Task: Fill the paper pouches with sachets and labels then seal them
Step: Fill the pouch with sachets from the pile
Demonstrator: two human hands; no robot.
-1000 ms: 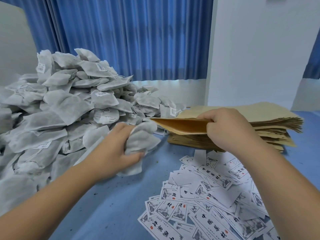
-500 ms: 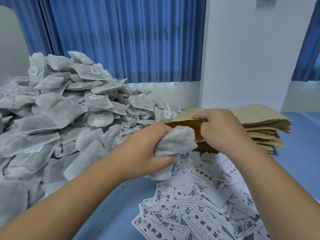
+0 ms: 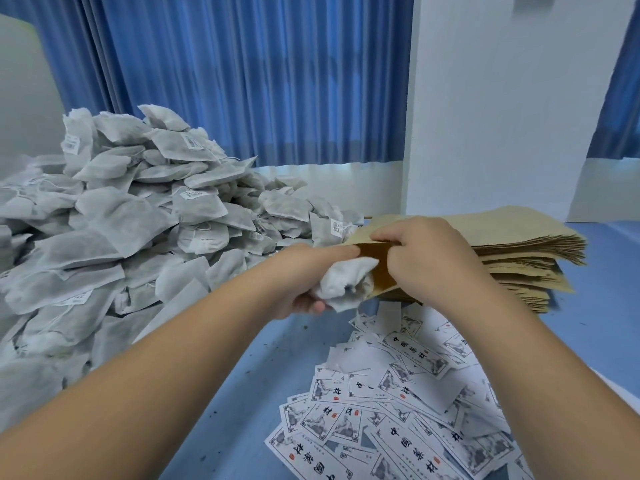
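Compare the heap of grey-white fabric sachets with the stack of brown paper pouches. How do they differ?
The heap of grey-white fabric sachets is a loose tumbled mound; the stack of brown paper pouches lies in flat layers. The sachets look puffy; the pouches thin and flat. The heap rises higher than the stack. Both rest on the blue table.

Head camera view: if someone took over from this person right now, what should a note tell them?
Left hand grips crumpled white mesh sachets, partly inside the pouch mouth.
Right hand pinches open the top brown paper pouch on the stack of pouches.
Spare sachet heap lies left; printed white paper labels lie nearer, on the blue table.
Done: no filled pouch visible.
Left: finish inserting, add label, seal.
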